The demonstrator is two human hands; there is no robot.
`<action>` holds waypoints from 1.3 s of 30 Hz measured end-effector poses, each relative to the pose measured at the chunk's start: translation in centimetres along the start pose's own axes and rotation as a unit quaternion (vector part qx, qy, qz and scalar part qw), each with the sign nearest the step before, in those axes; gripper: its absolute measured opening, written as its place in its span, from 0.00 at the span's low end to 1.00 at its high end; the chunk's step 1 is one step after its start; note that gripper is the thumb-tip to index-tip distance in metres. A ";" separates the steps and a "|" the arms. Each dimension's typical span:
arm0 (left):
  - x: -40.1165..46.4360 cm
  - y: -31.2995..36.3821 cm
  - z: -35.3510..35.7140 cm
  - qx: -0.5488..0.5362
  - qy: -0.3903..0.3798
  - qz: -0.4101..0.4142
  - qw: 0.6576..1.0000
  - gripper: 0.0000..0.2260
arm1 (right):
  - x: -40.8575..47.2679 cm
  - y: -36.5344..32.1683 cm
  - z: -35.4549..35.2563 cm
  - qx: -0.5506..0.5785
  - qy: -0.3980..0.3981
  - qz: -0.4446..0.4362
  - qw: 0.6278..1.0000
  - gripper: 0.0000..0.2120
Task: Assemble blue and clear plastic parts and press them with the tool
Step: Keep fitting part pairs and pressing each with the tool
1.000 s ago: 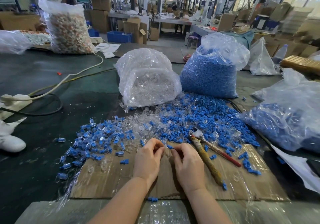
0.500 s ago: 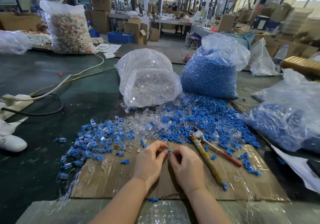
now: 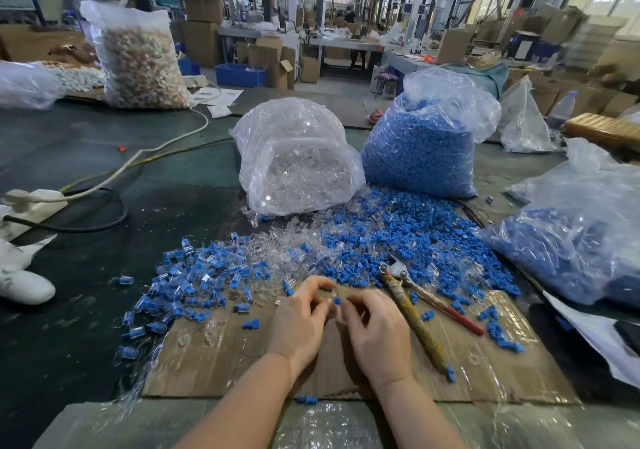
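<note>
A dark green worktable [image 3: 104,178] fills the scene, and a flat sheet of brown cardboard [image 3: 485,372] lies on its near edge as the working mat. Beyond the cardboard stand two large clear plastic sacks: a bag of clear parts [image 3: 298,157] straight behind it and, to that bag's right, a bag of blue parts [image 3: 422,147]. To the right of the cardboard slumps a third sack of blue pieces [image 3: 581,240]. A loose pile of blue parts [image 3: 398,237] spills from the sacks onto the cardboard's far edge, mixed with loose clear parts [image 3: 287,240]. Left of the cardboard spreads a scatter of assembled blue-and-clear pieces [image 3: 194,282]. A pair of pliers [image 3: 415,313] with worn wrapped handles rests on the cardboard's right half, jaws toward the pile. Over the cardboard's centre, the left hand [image 3: 298,320] and right hand [image 3: 377,330] meet, fingers curled, together pinching a small blue part [image 3: 336,300] between their fingertips; a clear piece seems held with it, but this is hard to tell.
</note>
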State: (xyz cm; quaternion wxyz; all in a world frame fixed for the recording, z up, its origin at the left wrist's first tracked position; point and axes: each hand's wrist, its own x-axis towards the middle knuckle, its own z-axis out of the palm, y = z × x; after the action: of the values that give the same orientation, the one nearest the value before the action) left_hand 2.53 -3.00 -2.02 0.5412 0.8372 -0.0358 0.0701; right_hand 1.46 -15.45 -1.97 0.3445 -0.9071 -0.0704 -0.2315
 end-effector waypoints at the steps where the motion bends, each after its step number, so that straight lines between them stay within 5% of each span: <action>1: 0.0 0.0 0.0 -0.005 -0.001 -0.002 1.000 0.12 | 0.0 0.0 0.0 0.003 0.005 -0.001 1.000 0.02; 10: 0.0 0.3 -0.2 -0.002 -0.008 0.008 1.000 0.11 | -0.1 -0.2 -0.3 0.019 -0.015 -0.040 0.999 0.11; 21: 0.1 0.5 -0.1 -0.008 0.005 -0.011 1.000 0.07 | 0.2 -0.2 -0.3 0.010 -0.003 -0.046 0.999 0.11; 26: 0.2 0.7 -0.2 -0.025 0.012 -0.030 0.999 0.08 | 0.7 0.6 -1.3 -0.142 0.052 0.029 0.988 0.14; 32: 0.4 0.7 -0.1 -0.022 0.009 -0.047 0.999 0.07 | 2.0 3.1 -3.8 -0.354 -0.127 0.259 0.890 0.32; 39: 0.7 1.2 -0.4 -0.070 0.021 -0.083 0.994 0.05 | 2.3 3.3 -4.4 -0.410 -0.162 0.209 0.873 0.30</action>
State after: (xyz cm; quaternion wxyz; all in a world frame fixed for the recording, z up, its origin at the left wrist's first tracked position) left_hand 3.03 -3.07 -0.70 0.6029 0.7958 0.0404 0.0404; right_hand 2.77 -20.90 0.08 -0.0346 -0.9852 0.1673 -0.0124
